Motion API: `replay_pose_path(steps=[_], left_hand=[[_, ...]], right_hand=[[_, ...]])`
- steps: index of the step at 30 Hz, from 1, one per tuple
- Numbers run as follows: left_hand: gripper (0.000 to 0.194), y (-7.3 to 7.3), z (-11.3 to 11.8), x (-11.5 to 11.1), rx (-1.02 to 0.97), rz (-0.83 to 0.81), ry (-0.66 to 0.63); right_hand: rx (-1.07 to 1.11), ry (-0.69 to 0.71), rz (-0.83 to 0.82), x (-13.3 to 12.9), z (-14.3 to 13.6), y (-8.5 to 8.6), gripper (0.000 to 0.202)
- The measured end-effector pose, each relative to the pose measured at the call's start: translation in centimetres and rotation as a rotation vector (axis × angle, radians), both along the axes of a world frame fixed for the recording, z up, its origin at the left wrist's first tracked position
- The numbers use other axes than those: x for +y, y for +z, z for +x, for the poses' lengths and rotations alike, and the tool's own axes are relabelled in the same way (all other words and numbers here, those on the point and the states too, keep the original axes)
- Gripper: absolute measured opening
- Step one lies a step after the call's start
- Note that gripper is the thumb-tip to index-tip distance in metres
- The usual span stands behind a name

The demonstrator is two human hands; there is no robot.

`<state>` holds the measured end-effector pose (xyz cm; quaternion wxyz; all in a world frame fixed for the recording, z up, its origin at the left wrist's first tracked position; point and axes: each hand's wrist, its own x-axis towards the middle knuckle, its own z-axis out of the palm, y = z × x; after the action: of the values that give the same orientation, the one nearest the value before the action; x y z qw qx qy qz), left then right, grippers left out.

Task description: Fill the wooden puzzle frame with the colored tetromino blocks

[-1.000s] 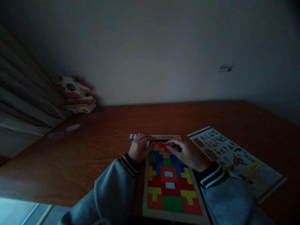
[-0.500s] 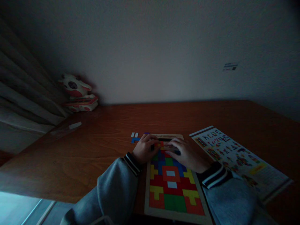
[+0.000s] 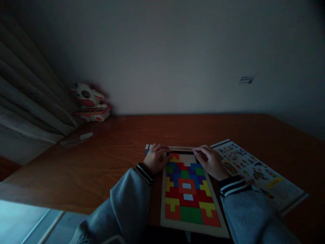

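A framed puzzle board point(image 3: 193, 227) lies before me, filled with coloured block pieces in red, orange, yellow, green, blue and purple. My left hand point(image 3: 156, 160) rests at its upper left edge, fingers bent and apart, beside an orange piece point(image 3: 175, 157) in the top left corner. Pale board surface point(image 3: 186, 158) shows to the right of that piece. Over the upper right corner is my right hand point(image 3: 210, 162), its thumb and index fingertips close together in a pinch. Whatever lies between those fingertips is too small and dark to make out. Two white pieces point(image 3: 147, 146) lie beyond my left hand.
A printed pattern sheet point(image 3: 254, 169) lies to the right on the brown table point(image 3: 122, 135). At the back left stands a cow-shaped toy point(image 3: 90, 101) near the curtain point(image 3: 33, 98). A small white strip point(image 3: 86, 136) lies on the table's left side.
My hands have moved apart. The right one went from the board's upper middle to its upper right corner, and the left stays at the left edge. The orange piece now shows uncovered.
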<state>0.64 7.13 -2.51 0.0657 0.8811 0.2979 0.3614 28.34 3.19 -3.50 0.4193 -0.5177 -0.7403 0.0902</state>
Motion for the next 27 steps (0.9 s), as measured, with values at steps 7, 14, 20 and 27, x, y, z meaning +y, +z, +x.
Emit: replay_pose_path(steps=[7, 14, 20, 27], left_hand=[[0.038, 0.4, 1.5, -2.7, 0.248, 0.029, -0.362], [0.034, 0.3, 1.7, -3.0, 0.199, -0.015, -0.38], [0.027, 0.3, 0.9, -1.8, 0.067, -0.023, -0.246], [0.031, 0.2, -6.0, 3.7, 0.211, -0.042, -0.003]], right_hand=[[-0.009, -0.068, 0.026, -1.4, 0.3, -0.4, 0.024], [-0.02, -0.159, 0.01, -2.4, 0.9, -1.5, 0.025], [0.002, -0.227, -0.006, -2.1, 1.2, -2.4, 0.028], [0.043, -0.271, -0.056, -1.8, 1.2, -2.4, 0.031]])
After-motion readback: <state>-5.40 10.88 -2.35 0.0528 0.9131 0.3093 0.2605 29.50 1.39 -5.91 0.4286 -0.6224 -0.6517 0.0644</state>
